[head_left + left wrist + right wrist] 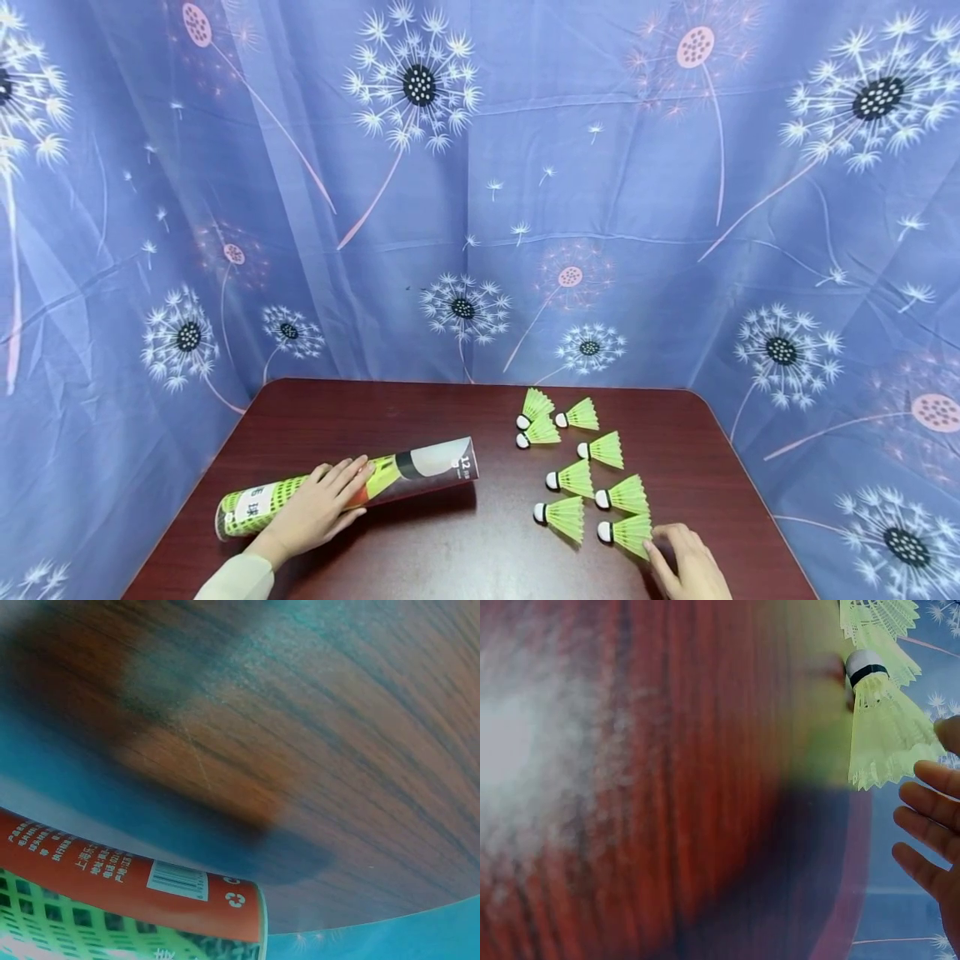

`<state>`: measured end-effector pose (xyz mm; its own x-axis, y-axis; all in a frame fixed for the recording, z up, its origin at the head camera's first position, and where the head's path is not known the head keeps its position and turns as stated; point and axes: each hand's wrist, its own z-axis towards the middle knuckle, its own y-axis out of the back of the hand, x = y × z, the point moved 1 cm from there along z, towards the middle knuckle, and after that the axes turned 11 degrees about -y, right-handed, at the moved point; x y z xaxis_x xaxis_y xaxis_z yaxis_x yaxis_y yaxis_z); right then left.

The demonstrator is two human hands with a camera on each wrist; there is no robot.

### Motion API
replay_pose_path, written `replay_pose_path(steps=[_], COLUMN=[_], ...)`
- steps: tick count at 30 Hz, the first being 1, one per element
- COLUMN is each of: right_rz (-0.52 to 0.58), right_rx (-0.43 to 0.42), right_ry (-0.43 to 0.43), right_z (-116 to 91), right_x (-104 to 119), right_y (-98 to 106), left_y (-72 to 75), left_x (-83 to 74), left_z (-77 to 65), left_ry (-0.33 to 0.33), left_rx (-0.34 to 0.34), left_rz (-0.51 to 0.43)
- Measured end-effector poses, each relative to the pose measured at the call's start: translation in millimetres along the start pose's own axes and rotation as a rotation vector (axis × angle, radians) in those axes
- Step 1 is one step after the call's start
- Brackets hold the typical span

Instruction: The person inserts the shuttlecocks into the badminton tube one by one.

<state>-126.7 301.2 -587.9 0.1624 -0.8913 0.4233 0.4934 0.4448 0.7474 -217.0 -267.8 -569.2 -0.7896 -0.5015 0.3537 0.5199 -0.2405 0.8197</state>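
Note:
My left hand (321, 506) grips a shuttlecock tube (438, 472) around its middle, fingers over the top and thumb on the near side. The tube lies slanted at the left of the table, its right end a little higher; part of its printed side shows in the left wrist view. At the lower right, my right hand (686, 562) is at the skirt of the nearest yellow-green shuttlecock (628, 533), which lies on its side. Its fingers (930, 804) are spread, with thumb and index beside the skirt edge. Whether they press on it I cannot tell.
Several more shuttlecocks (572, 478) lie loosely on the right half of the dark red-brown table (495, 546), white caps mostly toward the left. Two at the back (536, 407) touch or overlap. A blue dandelion-print curtain (480, 208) encloses the table's back and sides.

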Motion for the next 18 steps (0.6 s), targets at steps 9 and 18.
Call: replay_pose_path(steps=[9, 18], right_rz=[0.039, 0.081], right_rx=[-0.003, -0.021], right_ry=[-0.023, -0.068], right_z=[-0.4, -1.1], right_x=[-2.4, -0.1], right_y=[-0.9, -3.4], left_y=[-5.8, -0.9], left_x=[-0.8, -5.0], left_z=[-1.4, -1.8], left_ry=[-0.007, -0.012], left_rx=[0.001, 0.0], left_rz=[0.0, 0.001])
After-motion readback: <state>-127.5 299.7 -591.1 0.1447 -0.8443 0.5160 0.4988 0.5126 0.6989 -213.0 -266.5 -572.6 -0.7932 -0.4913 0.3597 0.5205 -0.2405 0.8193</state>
